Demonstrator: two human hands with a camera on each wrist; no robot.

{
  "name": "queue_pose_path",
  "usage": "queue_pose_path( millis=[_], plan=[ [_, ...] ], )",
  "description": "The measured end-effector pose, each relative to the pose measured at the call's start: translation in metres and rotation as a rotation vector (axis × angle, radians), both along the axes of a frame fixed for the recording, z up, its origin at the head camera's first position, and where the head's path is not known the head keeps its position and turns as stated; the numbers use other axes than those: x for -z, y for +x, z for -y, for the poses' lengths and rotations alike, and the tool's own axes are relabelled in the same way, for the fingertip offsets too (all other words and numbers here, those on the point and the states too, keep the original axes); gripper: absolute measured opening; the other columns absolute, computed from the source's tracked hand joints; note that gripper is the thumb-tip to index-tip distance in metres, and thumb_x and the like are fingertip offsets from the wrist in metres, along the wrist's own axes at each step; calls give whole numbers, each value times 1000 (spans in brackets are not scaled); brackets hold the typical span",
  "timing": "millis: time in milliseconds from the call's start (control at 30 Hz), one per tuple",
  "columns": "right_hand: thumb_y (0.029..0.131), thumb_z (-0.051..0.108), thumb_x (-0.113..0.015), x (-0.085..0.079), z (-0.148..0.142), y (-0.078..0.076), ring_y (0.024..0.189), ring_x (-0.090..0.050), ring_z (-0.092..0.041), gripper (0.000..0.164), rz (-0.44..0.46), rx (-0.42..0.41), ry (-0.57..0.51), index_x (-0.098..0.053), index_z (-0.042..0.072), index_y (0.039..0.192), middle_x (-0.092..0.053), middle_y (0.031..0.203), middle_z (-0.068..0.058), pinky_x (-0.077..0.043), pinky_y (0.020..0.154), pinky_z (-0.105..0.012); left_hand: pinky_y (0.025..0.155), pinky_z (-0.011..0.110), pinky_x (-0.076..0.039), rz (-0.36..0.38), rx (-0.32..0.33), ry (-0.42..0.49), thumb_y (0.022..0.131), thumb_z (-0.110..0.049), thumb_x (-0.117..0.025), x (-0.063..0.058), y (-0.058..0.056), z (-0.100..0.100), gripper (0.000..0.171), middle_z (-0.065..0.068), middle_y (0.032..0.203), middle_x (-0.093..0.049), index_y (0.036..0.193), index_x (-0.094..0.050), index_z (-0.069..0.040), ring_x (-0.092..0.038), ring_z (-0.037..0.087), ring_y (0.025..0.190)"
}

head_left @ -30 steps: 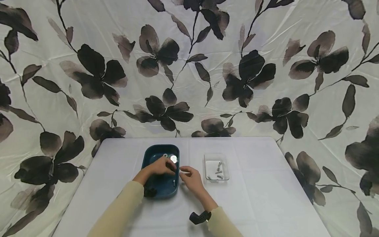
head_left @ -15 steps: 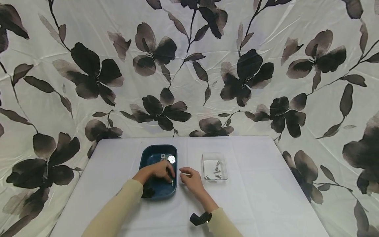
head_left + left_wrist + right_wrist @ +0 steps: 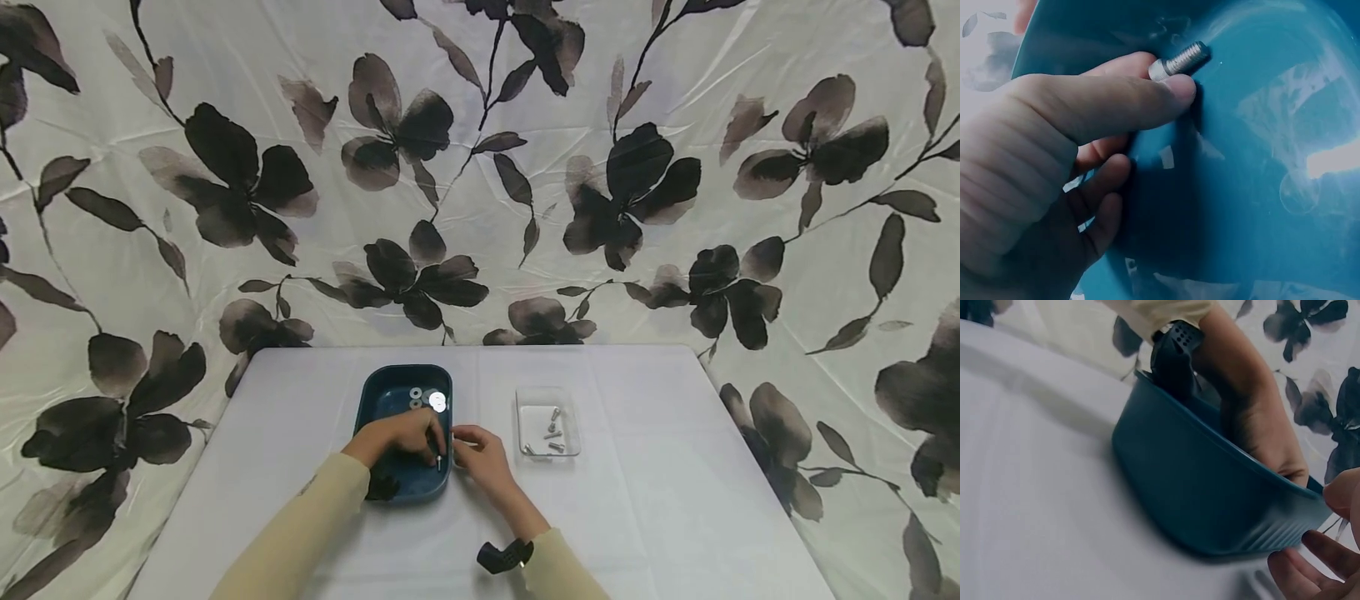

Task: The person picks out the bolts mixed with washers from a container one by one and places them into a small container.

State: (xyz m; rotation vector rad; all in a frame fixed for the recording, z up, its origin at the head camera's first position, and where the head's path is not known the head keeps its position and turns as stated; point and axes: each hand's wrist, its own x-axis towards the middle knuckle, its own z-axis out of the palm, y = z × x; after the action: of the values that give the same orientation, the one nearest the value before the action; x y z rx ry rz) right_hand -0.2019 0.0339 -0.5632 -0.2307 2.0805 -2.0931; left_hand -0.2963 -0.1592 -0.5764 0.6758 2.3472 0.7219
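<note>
In the left wrist view, a silver socket-head screw point(image 3: 1186, 59) with a knurled head lies at the floor of the blue-green bin point(image 3: 1241, 206), its threaded end pointing away. The left hand point(image 3: 405, 432) reaches down into the bin and pinches the screw's head between thumb point(image 3: 1129, 103) and index finger, the other fingers curled below. Just outside the bin's right wall is the right hand point(image 3: 486, 457), its fingers loosely bent close to the wall point(image 3: 1222, 506); nothing shows between them.
Several pale washers point(image 3: 416, 393) and a bright round disc point(image 3: 437, 401) lie at the far end of the bin. To the right stands a clear box point(image 3: 521, 417) with several small screws point(image 3: 553, 434) inside. A floral cloth point(image 3: 510, 192) hangs behind the white table point(image 3: 645, 500).
The left hand has moved lower in the bin, toward the screw near the right wall, uncovering the washers. The right hand has stayed beside the bin.
</note>
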Motion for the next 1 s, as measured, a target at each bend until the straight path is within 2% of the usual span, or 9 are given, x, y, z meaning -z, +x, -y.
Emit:
queue_pose_path(
  millis=[167, 333, 433, 567, 867, 1000],
  plan=[
    [95, 3, -55, -1, -1, -1, 104, -61, -43, 29, -2, 23, -4, -59, -11, 120, -58, 121, -28, -50, 85, -52, 70, 33, -45, -2, 9, -13, 71, -9, -85, 1, -1, 1, 18, -9, 83, -64, 75, -76, -23, -54, 14, 79],
    [95, 2, -55, 2, -1, -2, 105, -60, -45, 29, 7, 25, -20, -58, -12, 120, -57, 122, -29, -49, 86, -52, 82, 39, -44, 14, -2, -34, 69, -16, -88, 3, 0, 2, 18, -7, 93, -60, 76, -75, -26, -52, 16, 89],
    [95, 3, -55, 3, -2, -2, 106, -60, -43, 29, 24, 26, -15, -58, -11, 120, -58, 122, -28, -50, 86, -50, 86, 41, -42, -3, 3, -41, 68, -18, -88, 4, 0, 1, 19, -7, 97, -55, 75, -75, -28, -49, 16, 93],
    [95, 4, -56, 3, -3, -2, 107, -61, -39, 28, 42, 35, -11, -60, -9, 119, -59, 121, -26, -50, 86, -48, 84, 39, -42, -30, 23, -33, 68, -17, -88, 4, 1, -1, 19, -6, 96, -55, 73, -75, -29, -49, 17, 92],
    [94, 4, -55, 5, -3, -3, 106, -60, -41, 29, 41, 40, -18, -60, -11, 119, -58, 120, -28, -48, 88, -52, 83, 37, -41, -15, 30, -50, 72, -10, -84, 2, 4, -5, 19, -6, 97, -53, 71, -75, -26, -48, 15, 90],
    [94, 5, -56, 18, 0, -11, 104, -60, -38, 30, 52, 40, -35, -61, -8, 120, -59, 119, -26, -50, 84, -52, 76, 33, -45, -54, 39, -66, 74, -1, -80, 0, 2, -6, 24, -8, 90, -59, 71, -76, -24, -52, 14, 82]
  ],
)
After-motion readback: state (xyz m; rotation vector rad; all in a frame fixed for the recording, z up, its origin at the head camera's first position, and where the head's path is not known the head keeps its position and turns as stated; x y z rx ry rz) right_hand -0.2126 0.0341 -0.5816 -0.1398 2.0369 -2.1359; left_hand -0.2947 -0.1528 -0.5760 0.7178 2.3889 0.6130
